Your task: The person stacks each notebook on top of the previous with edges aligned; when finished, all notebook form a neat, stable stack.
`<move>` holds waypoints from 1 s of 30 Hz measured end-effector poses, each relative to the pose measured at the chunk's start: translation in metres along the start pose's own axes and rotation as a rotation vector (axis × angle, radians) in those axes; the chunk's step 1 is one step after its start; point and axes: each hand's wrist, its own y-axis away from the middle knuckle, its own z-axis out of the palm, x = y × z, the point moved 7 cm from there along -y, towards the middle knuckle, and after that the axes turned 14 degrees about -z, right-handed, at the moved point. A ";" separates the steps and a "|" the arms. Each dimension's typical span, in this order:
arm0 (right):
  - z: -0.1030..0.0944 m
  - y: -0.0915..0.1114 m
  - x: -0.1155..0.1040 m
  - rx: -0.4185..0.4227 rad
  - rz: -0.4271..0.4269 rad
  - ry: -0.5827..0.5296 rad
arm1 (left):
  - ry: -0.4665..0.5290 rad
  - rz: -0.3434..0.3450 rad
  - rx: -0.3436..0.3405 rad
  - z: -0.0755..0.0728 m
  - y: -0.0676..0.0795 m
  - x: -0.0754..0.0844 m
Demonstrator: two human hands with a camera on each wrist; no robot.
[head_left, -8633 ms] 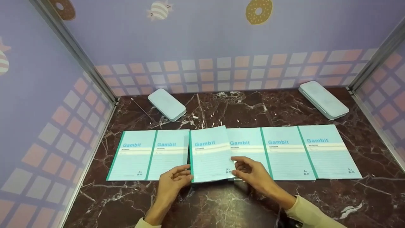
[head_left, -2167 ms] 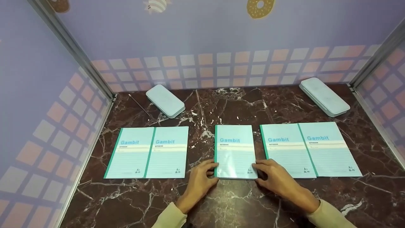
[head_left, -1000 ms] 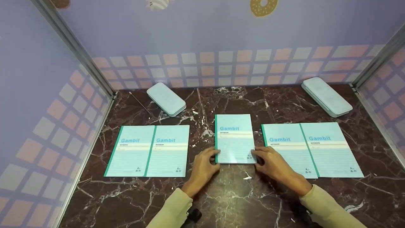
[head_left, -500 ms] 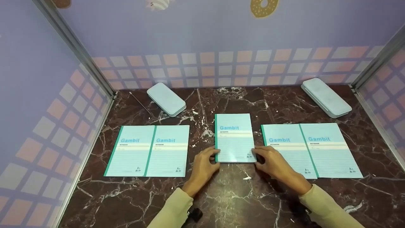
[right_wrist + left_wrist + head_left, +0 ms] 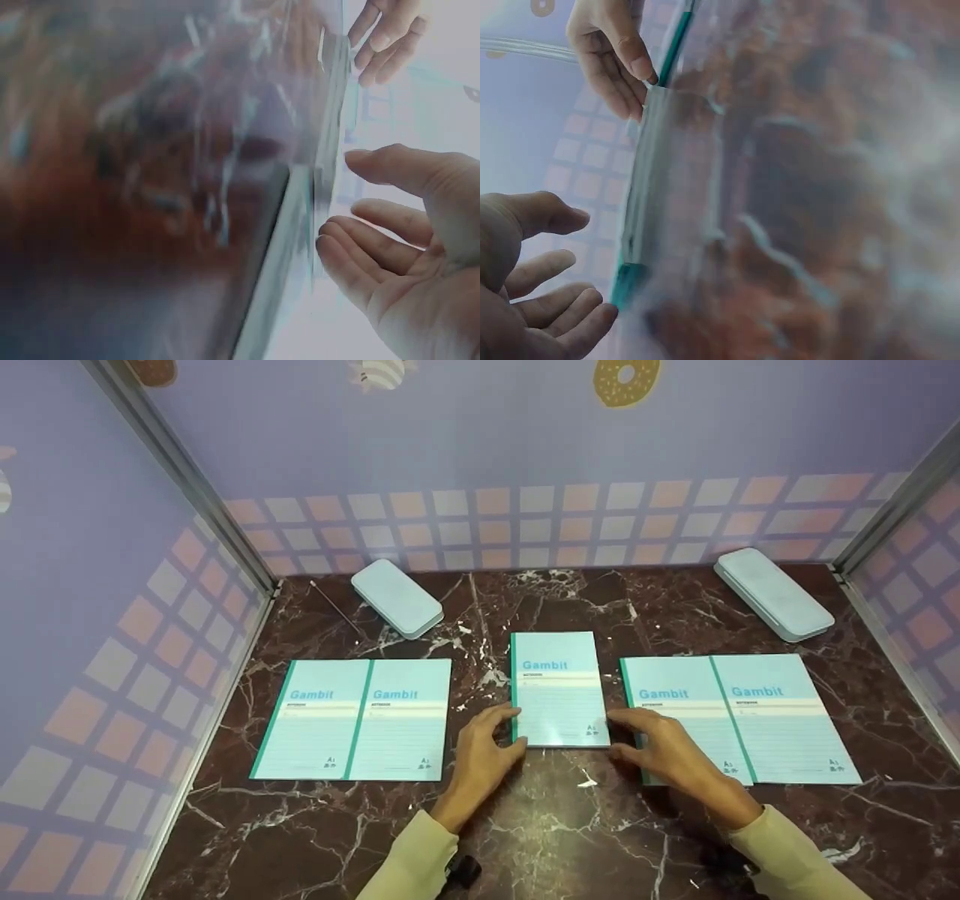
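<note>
Head view: nearest, two pale sleeves, the left sleeve (image 5: 412, 859) beside a small black object (image 5: 463, 872) and the right sleeve (image 5: 795, 859), reach in over a dark marbled table (image 5: 555, 825). Past the cuffs, the left hand (image 5: 480, 757) has its grip spread, thumb and forefinger apart at the green spine of the middle notebook (image 5: 559, 690); the right hand (image 5: 671, 750) is likewise spread at the opposite edge, and it covers part of the inner right notebook (image 5: 671, 679). Both wrist views show loose, separated fingers beside that stretch of edge; whether any tip touches it, I cannot tell. The middle notebook lies flat, cover up, between two pairs and set a little farther back. At one side are the outer left notebook (image 5: 313, 724) and the inner left notebook (image 5: 400, 724), side by side; at the other, the outer right notebook (image 5: 784, 727) adjoins its neighbour. Farther off, a thin stick (image 5: 336, 609), the left pale case (image 5: 397, 598) and the right pale case (image 5: 776, 596) lie slanted before a lilac wall (image 5: 480, 450) with pink and white squares.
</note>
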 end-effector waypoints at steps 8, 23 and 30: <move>-0.036 0.005 0.006 0.114 -0.032 0.074 | 0.134 0.066 0.000 0.005 0.001 0.026; -0.070 0.032 0.032 0.140 0.102 0.108 | 0.284 -0.023 -0.158 0.059 0.008 0.046; -0.078 0.046 0.041 0.122 0.141 0.106 | 0.314 -0.061 -0.249 0.078 0.010 0.055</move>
